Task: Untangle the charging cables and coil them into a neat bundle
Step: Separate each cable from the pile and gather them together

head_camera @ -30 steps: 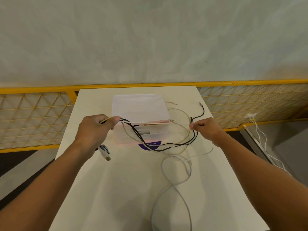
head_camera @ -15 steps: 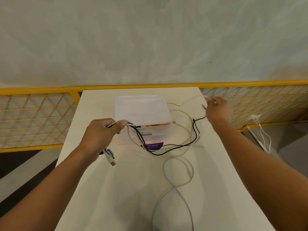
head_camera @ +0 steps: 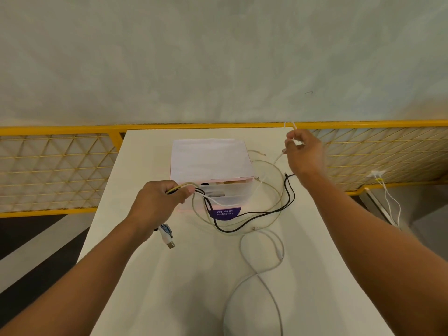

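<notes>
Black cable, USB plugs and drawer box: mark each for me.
black cable [head_camera: 289, 198]: head view, its right-hand bend.
USB plugs [head_camera: 167, 235]: head view, white housing below the left hand.
drawer box [head_camera: 211, 157]: head view, its top.

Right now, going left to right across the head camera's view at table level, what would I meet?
Left hand gripping cable ends → USB plugs → plastic drawer box → black cable → right hand pinching a white cable.

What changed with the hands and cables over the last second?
The right hand moved away from the left, up toward the table's far right corner, drawing a thin white cable out of the tangle and raising its end above the fingers. The left hand kept its grip on the gathered plug ends. The black cable, the drawer box and the big white loop stayed put.
</notes>
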A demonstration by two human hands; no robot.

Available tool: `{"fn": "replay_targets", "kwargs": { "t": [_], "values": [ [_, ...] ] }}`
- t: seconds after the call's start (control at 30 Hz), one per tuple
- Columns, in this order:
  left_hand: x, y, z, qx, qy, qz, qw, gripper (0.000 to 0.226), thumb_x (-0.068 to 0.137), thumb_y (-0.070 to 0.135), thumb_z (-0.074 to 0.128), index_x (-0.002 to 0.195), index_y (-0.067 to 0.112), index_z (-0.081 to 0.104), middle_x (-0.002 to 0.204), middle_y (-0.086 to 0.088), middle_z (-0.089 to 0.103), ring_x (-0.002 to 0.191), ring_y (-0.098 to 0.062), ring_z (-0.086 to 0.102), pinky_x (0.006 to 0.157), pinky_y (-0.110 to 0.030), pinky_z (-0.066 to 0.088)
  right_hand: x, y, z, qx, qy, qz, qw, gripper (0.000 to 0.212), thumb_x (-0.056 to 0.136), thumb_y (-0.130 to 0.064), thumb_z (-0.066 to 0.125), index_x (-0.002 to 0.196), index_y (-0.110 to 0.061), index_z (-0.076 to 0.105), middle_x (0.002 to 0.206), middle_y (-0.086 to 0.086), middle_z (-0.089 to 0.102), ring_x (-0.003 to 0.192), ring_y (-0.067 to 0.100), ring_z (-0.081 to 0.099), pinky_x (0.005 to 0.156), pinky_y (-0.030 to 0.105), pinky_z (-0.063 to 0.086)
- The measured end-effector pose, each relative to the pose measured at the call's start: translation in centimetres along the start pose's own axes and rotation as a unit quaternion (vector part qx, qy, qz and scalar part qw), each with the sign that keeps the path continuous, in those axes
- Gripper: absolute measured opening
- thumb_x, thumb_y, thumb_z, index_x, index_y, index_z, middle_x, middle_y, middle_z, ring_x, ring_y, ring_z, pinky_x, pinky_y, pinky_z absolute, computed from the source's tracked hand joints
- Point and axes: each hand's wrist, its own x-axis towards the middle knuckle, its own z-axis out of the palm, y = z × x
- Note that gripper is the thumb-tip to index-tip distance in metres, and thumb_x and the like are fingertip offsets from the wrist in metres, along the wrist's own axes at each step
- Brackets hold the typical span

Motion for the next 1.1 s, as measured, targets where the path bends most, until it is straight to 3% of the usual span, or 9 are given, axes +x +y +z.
{"fn": "replay_targets", "kwargs": {
  "t": [0.1,0.2,0.3,0.4,0.57,0.7,0.83,0.97,1.1],
  "values": [
    [-0.3,-0.1,0.3,0.002,-0.003,-0.002,1.0,0.045,0.089,0.047,0.069,0.065,0.009,0.062,0.047,0.007,0.036,0.053,-0.018,0.031,0.055,-0.029,0.027,-1.6,2.8,0.6,-0.036,-0.028,0.056,0.997,0.013,0.097,-0.016,0.058,0.101,-0.026,0.065,0.105,-0.01,0.065,0.095,0.022,0.071,0.089,0.041,0.057],
    [-0.5,-0.2,0.6,0.004,-0.007,0.004,1.0,0.05,0.09,0.047,0.068,0.075,-0.001,0.062,0.052,0.002,0.035,0.054,-0.019,0.03,0.056,-0.031,0.026,-3.6,6.3,0.8,-0.132,-0.105,0.153,0.974,0.017,0.095,-0.018,0.06,0.11,-0.013,0.068,0.11,0.005,0.07,0.102,0.028,0.068,0.099,0.044,0.052],
    [-0.7,-0.3,0.7,0.003,-0.016,0.011,1.0,0.051,0.09,0.046,0.068,0.076,-0.003,0.06,0.051,0.004,0.033,0.053,-0.017,0.029,0.055,-0.031,0.024,-5.8,8.7,0.8,-0.165,-0.197,0.244,0.935,0.023,0.095,-0.019,0.06,0.11,-0.003,0.068,0.108,0.015,0.069,0.097,0.032,0.068,0.09,0.04,0.055],
    [-0.8,-0.6,0.6,0.002,-0.022,0.006,1.0,0.05,0.089,0.043,0.07,0.065,0.006,0.048,0.048,0.008,0.028,0.05,-0.016,0.026,0.053,-0.03,0.021,-7.2,9.7,0.5,-0.204,-0.3,0.279,0.889,0.015,0.098,-0.017,0.055,0.105,-0.008,0.064,0.108,0.009,0.07,0.094,0.027,0.071,0.072,0.034,0.053],
    [-0.6,-1.2,1.0,-0.019,-0.007,-0.003,1.0,0.049,0.09,0.038,0.071,0.059,0.016,0.04,0.046,0.009,0.028,0.051,-0.018,0.026,0.056,-0.031,0.023,-8.2,10.1,-0.3,-0.125,-0.271,0.298,0.907,0.016,0.096,-0.023,0.061,0.112,-0.021,0.063,0.102,0.003,0.067,0.096,0.028,0.07,0.073,0.033,0.05],
    [-0.7,-1.3,1.4,-0.042,0.023,0.004,0.999,0.046,0.091,0.038,0.069,0.076,-0.002,0.053,0.047,0.008,0.029,0.053,-0.019,0.027,0.062,-0.035,0.027,-8.8,10.0,-1.3,-0.114,-0.278,0.271,0.914,0.016,0.096,-0.025,0.06,0.109,-0.018,0.068,0.104,0.003,0.07,0.086,0.024,0.071,0.072,0.034,0.051],
    [-0.8,-1.3,1.7,-0.052,0.021,0.006,0.998,0.044,0.092,0.036,0.068,0.082,-0.005,0.057,0.041,0.012,0.026,0.051,-0.019,0.025,0.06,-0.034,0.024,-10.9,10.1,-1.9,-0.158,-0.26,0.236,0.923,0.016,0.094,-0.018,0.058,0.094,-0.011,0.072,0.094,0.007,0.073,0.075,0.025,0.07,0.064,0.028,0.053],
    [-1.1,-1.4,2.0,-0.062,0.018,0.012,0.998,0.045,0.092,0.036,0.068,0.085,-0.007,0.057,0.049,0.008,0.03,0.055,-0.021,0.028,0.064,-0.037,0.028,-14.1,11.7,-1.6,-0.265,-0.253,0.212,0.906,0.017,0.09,-0.023,0.06,0.097,-0.015,0.073,0.1,0.006,0.072,0.098,0.029,0.066,0.083,0.035,0.055],
    [-1.6,-1.4,2.2,-0.055,0.013,0.021,0.998,0.046,0.093,0.036,0.068,0.087,-0.009,0.056,0.059,0.0,0.031,0.057,-0.022,0.029,0.064,-0.037,0.029,-16.8,12.4,-1.0,-0.28,-0.205,0.236,0.908,0.037,0.092,-0.026,0.061,0.128,-0.019,0.062,0.124,0.008,0.065,0.115,0.03,0.061,0.091,0.033,0.048]
  ]
}}
